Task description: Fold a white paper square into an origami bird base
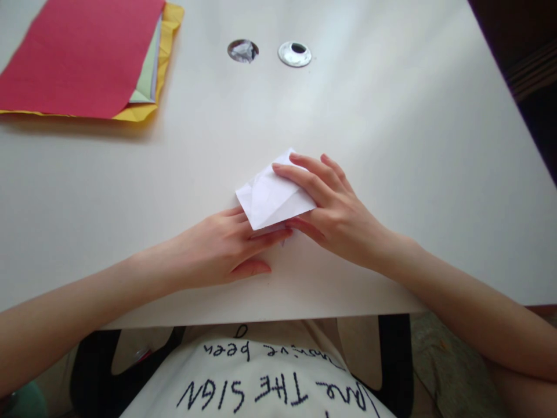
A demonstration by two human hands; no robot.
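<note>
A small folded sheet of white paper (pixel 278 194) with visible creases is at the middle of the table, tilted and slightly raised over my left fingers. My right hand (pixel 337 203) grips its right side, with fingers spread over the top and the thumb at the lower edge. Palm down, my left hand (pixel 226 244) reaches in from the left. Its fingers are stretched out, some hidden beneath the paper. The left index finger runs along the paper's lower edge, close to the right thumb, and the left thumb lies apart on the table.
On the white table (pixel 413 157), a red sheet (pixel 87 52) tops a stack with a yellow wrapper (pixel 172 35) at the far left. Two round holes are farther back, one with crumpled material (pixel 244 51) inside, the other with a metallic ring (pixel 289 57). The near table edge borders my shirt (pixel 261 371).
</note>
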